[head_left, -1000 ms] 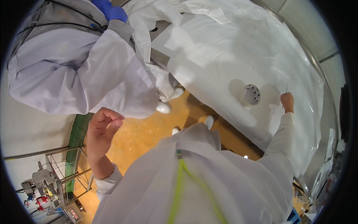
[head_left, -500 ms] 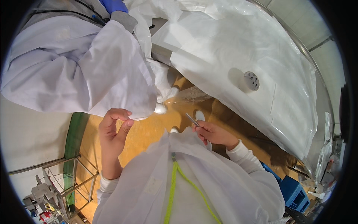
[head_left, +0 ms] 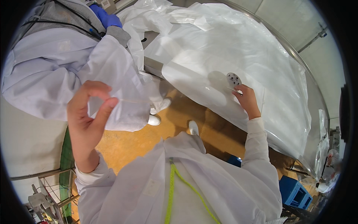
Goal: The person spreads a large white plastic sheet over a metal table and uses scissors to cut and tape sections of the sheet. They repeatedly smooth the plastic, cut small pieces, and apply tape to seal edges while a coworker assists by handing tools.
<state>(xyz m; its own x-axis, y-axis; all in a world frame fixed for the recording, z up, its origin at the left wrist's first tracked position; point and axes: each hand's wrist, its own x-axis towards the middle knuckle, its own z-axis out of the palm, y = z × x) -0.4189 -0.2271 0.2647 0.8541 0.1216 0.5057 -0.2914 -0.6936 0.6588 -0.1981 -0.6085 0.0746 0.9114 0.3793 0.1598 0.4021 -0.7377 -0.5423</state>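
Note:
My left hand (head_left: pixel 87 119) is raised at the left, thumb and forefinger curled into a near ring. A faint, pale line (head_left: pixel 128 100) runs off from the fingertips, too thin to identify. My right hand (head_left: pixel 248 99) reaches over the white-covered table and grips a slim metal tool (head_left: pixel 234 90), its exact kind unclear. Just beyond those fingers stands a small round white container (head_left: pixel 234 79) with dark spots on its top. The tool's tip lies close to the container; whether they touch I cannot tell.
White plastic sheeting (head_left: pixel 194 71) covers the large metal-edged table (head_left: pixel 151 65). A person in a white coat (head_left: pixel 44 82) and blue glove (head_left: pixel 106 16) stands at the far left. A blue crate (head_left: pixel 294 192) sits at the lower right; a metal frame (head_left: pixel 48 173) is at the lower left.
My right hand has moved forward and right with the metal tool, from before my body to the container. My left hand has risen and shifted left, still pinched.

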